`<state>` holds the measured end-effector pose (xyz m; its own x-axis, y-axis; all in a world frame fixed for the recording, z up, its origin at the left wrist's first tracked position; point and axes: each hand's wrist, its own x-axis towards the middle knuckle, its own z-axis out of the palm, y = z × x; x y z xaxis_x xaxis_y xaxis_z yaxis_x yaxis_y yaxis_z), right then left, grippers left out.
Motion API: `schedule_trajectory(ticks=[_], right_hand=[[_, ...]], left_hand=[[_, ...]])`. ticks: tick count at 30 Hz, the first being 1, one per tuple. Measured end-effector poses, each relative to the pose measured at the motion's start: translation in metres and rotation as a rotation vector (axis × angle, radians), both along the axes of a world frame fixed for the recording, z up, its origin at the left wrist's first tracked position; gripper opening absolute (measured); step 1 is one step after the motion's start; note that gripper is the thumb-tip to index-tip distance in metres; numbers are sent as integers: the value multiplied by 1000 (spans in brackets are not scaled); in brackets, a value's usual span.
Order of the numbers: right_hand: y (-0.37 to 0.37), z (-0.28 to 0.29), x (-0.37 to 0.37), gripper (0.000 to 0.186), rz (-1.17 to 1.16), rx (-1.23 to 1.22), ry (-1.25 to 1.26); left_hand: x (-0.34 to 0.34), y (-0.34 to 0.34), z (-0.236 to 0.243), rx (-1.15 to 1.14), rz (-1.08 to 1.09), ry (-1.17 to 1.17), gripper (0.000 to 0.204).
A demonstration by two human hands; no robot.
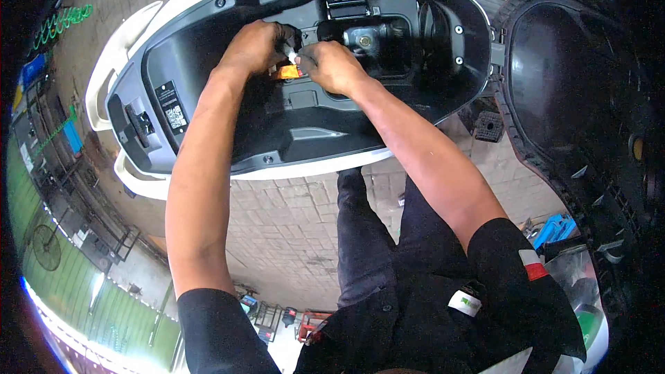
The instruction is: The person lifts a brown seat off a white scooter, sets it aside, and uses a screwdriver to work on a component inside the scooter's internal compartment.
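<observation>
Both my hands are inside the open black storage bin (312,135) of a white scooter. My left hand (256,48), with dark-stained fingertips, is curled at a small white object (294,55) near the middle of the bin. My right hand (332,68) is pinched on that same white object from the right, its fingertips also dark. A small orange-yellow item (287,72) lies just below my fingers. Right of my hands is a glossy dark recess (381,45) with a round metal piece in it. What exactly the white object is, I cannot make out.
The raised black seat (561,76) hangs open at the right on its hinge (497,55). Paving (284,215) surrounds the scooter. Green coiled hoses (62,24) and a fan (47,246) are at the left. Blue items (554,228) sit beyond the seat at lower right.
</observation>
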<state>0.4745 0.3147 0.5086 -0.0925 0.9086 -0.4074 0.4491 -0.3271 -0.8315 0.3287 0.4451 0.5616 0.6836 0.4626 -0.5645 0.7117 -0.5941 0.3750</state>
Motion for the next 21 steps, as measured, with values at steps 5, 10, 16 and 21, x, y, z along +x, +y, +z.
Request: schedule_trajectory(ticks=[5,10,16,21], right_hand=[[2,2,4,28,17,-58,15],[-1,-2,-1,28,-9,-40,-29],[-4,8,-7,27,-50,28,-28],[-7,3,-5,28,-60,76,-9]], left_hand=[[10,-3,5,-21,-7,78,35],[9,-7,7,40,-93,-29,35],[7,-6,5,-109,-26,112,31],[-6,-3,11,-9,-52,100,31]])
